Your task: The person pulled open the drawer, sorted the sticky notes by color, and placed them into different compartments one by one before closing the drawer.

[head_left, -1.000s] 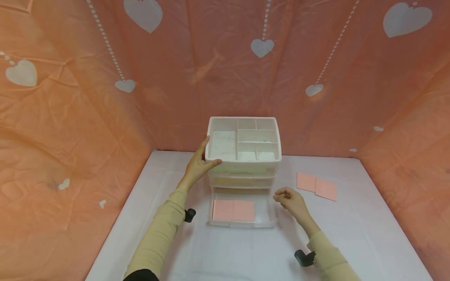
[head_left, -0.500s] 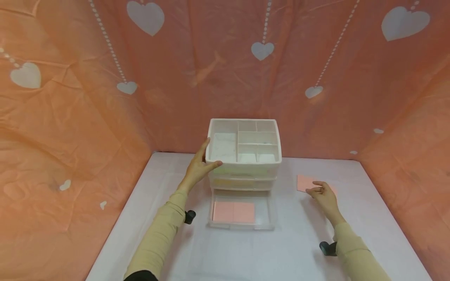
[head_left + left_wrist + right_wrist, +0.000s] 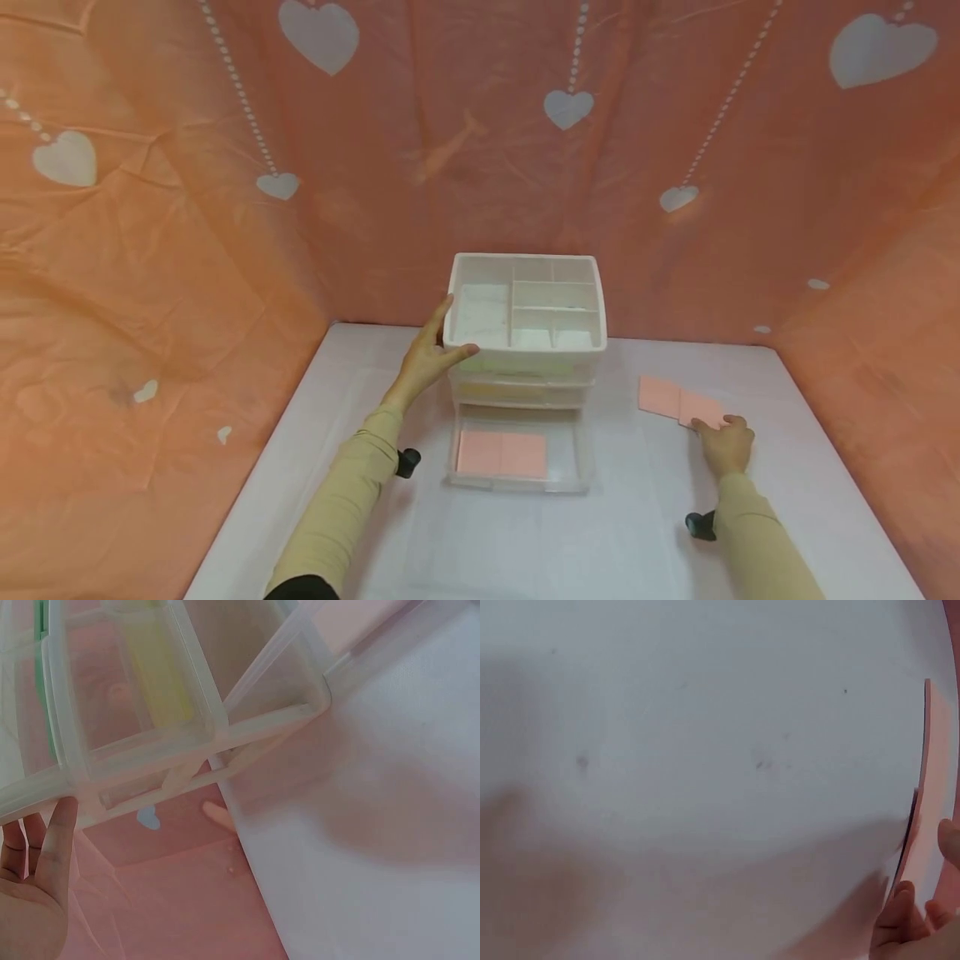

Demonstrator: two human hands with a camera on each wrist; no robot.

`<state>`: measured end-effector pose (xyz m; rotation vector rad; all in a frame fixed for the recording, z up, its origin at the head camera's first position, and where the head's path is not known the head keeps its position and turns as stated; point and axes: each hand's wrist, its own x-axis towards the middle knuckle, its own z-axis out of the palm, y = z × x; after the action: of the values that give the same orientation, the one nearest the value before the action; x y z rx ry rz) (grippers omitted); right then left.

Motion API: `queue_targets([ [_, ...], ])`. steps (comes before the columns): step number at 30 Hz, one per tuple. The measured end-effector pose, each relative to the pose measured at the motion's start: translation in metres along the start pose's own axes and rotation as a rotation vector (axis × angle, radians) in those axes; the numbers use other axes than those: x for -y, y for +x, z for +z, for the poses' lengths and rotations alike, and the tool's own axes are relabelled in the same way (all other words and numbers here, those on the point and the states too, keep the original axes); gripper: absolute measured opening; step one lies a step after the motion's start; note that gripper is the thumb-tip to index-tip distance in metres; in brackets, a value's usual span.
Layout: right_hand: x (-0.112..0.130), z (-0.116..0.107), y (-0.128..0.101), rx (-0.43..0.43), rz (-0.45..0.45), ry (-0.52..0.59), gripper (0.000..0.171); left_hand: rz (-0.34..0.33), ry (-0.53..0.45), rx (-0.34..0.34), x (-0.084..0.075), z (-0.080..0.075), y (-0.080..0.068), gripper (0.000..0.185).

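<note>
A white drawer organizer (image 3: 528, 354) stands at the back middle of the table, its bottom drawer (image 3: 567, 454) pulled out. My left hand (image 3: 423, 367) grips its front left corner, thumb on the front rim and fingers along the side. Inside the drawer lie a pink square card (image 3: 480, 452) and another pink card (image 3: 523, 456), side by side. To the right, two more pink cards lie edge to edge, a left card (image 3: 658, 396) and a right card (image 3: 697, 405). My right hand (image 3: 727, 446) pinches the right card at its near right corner, thumb and fingers at its edges.
Upper drawers of the organizer are shut, with yellow contents (image 3: 157, 667) showing through the clear side. Its top tray (image 3: 483, 312) has several compartments. Orange cloth walls (image 3: 420, 217) with white hearts enclose the white table (image 3: 487, 542) behind and at both sides.
My right hand has moved from beside the open drawer, over the cards on the right, to the right card's near corner. My left hand stays on the organizer.
</note>
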<state>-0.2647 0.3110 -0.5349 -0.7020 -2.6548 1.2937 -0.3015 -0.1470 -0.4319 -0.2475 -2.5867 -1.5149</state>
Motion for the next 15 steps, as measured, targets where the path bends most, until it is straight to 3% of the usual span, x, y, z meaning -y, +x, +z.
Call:
queue_targets([
  [4,-0.0062,0.0018,0.0002,-0.009,0.049,-0.037,0.069,-0.006,0.001,0.001,-0.001,0.0008,-0.0008,0.091],
  [10,-0.0061,0.0004,-0.0018,0.009,0.046,-0.085,0.065,-0.01,-0.017,0.005,-0.0014,0.0006,-0.0015,0.091],
  [15,-0.0025,-0.0006,-0.0014,0.029,0.14,-0.018,0.06,-0.01,-0.034,0.004,-0.0006,0.0013,-0.0007,0.091],
])
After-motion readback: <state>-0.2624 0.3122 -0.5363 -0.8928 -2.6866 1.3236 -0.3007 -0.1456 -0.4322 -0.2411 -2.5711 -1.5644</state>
